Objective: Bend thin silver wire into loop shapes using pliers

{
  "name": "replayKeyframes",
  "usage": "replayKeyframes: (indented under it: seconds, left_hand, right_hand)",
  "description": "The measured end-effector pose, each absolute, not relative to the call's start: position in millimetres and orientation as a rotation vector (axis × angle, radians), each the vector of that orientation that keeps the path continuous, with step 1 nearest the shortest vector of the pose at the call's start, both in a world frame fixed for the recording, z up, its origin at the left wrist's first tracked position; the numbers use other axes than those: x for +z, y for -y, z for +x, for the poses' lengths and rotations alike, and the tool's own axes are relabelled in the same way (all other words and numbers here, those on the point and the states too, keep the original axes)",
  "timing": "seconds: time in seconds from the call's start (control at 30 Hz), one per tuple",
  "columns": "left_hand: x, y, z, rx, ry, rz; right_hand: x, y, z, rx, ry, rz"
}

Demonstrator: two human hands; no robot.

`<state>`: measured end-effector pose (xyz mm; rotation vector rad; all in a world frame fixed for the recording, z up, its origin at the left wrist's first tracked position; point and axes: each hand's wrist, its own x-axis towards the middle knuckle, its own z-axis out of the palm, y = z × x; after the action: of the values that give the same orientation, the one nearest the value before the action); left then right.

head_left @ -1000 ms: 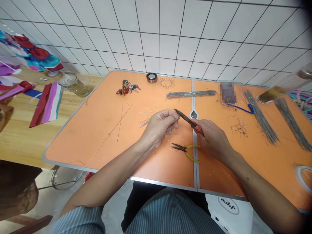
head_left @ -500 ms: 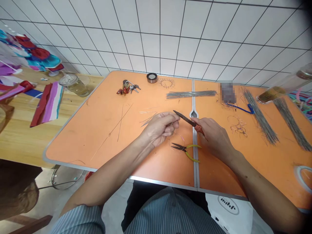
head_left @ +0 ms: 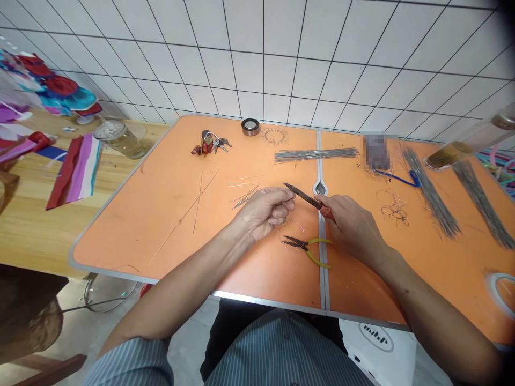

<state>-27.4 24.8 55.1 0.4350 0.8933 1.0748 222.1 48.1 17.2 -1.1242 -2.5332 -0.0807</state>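
My left hand (head_left: pixel 270 210) is closed in a pinch, and a thin wire loop (head_left: pixel 304 230) hangs below its fingers. My right hand (head_left: pixel 349 221) is wrapped round the red handles of dark-jawed pliers (head_left: pixel 303 195), whose tip lies right by my left fingertips. Under the hands, yellow-handled pliers (head_left: pixel 317 252) rest on the orange table (head_left: pixel 241 271) with their handles spread. Short thin wires (head_left: pixel 244 196) lie just left of my left hand. Two long wires (head_left: pixel 196 206) cross farther left.
Keys (head_left: pixel 217 142), a tape roll (head_left: pixel 250 127) and a wire bundle (head_left: pixel 316 155) lie at the back. More wire bundles (head_left: pixel 430 193), a tilted glass bottle (head_left: pixel 454 153) and tangled wire (head_left: pixel 394 212) are at the right. A lidded jar (head_left: pixel 120 140) and ribbons (head_left: pixel 76 171) sit left.
The tip of the red-handled pliers has shifted very slightly left, together with my left fingertips. Both hands keep nearly the same pose.
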Motion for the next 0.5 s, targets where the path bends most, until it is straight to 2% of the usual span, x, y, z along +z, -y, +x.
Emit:
replayKeyframes:
  seconds: [0.07,0.27,0.5]
  left_hand:
    - [56,-24,-26,1.094,-0.9,0.447]
    - [54,-22,-25,1.145,-0.905,0.481]
    - [54,-23,-26,1.052,-0.858,0.441]
  right_hand:
    - [18,-48,222,0.01,2.518,-1.146]
    - [27,-48,217,0.571,2.471,-1.158]
    - [25,-49,217,0.487,2.514,-1.239]
